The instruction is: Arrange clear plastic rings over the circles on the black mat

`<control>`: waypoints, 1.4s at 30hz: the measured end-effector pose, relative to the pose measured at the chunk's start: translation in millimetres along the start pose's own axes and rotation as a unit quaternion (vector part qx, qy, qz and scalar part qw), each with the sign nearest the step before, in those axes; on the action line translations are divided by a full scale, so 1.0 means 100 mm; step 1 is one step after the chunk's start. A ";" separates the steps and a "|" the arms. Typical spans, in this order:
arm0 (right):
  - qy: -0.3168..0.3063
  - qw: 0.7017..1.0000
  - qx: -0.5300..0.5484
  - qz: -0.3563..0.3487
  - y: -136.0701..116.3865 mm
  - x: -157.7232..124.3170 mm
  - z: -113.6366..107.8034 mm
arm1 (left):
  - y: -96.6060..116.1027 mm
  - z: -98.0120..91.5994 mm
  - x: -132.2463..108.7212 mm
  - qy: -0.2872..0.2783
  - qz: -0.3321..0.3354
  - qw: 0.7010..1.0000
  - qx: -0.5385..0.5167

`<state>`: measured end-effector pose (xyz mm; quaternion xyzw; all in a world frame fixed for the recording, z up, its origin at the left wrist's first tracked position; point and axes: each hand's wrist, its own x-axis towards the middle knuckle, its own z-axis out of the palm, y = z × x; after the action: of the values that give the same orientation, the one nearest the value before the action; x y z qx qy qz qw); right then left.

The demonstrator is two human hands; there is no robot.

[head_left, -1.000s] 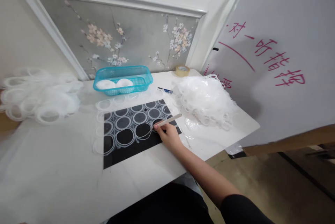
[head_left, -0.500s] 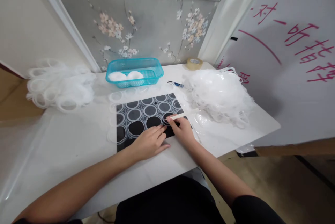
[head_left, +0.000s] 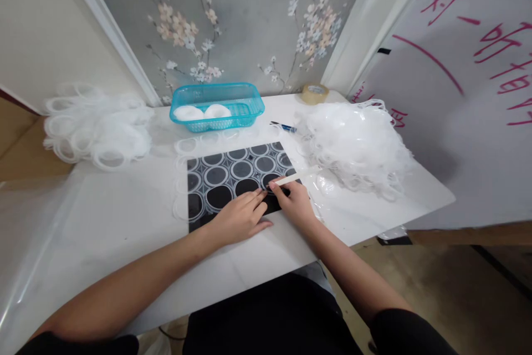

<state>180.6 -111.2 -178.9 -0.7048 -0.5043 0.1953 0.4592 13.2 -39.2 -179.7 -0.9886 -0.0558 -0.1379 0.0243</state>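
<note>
A black sheet (head_left: pixel 220 197) with rows of pale-rimmed circles lies on the white table. Resting flat along its near edge is my left hand (head_left: pixel 243 215), fingers stretched out towards the right and holding nothing. My right hand (head_left: pixel 296 201) pinches a slim white stick-like tool (head_left: pixel 297 175), which slants up to the right. Its tip is hidden by the fingers, at a circle near the sheet's right side. The fingertips of both hands are close together there. Clear film with ring shapes shows around the sheet's left and far edges.
A blue plastic basket (head_left: pixel 249 122) with two white round pieces stands behind the sheet. White ring pieces (head_left: pixel 100 128) are heaped on the left, clear plastic film scraps (head_left: pixel 353 142) on the right. A tape roll (head_left: pixel 315 93) and a dark blue pen-like tool (head_left: pixel 284 127) lie near the back.
The view has tilted slightly, so the whole scene sits a little higher and further right. Both hands stay at nearly the same spot on the sheet, with the stick still in my right hand.
</note>
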 end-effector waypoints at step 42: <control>-0.045 0.937 -0.270 -0.216 0.06 0.19 -0.22 | -0.04 -0.04 0.02 -0.022 -0.019 0.994 -0.102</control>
<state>207.8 -104.2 -169.0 -0.6668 -0.6983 -0.0210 0.2596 13.6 -35.5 -175.4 -0.9875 -0.0605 -0.1219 -0.0801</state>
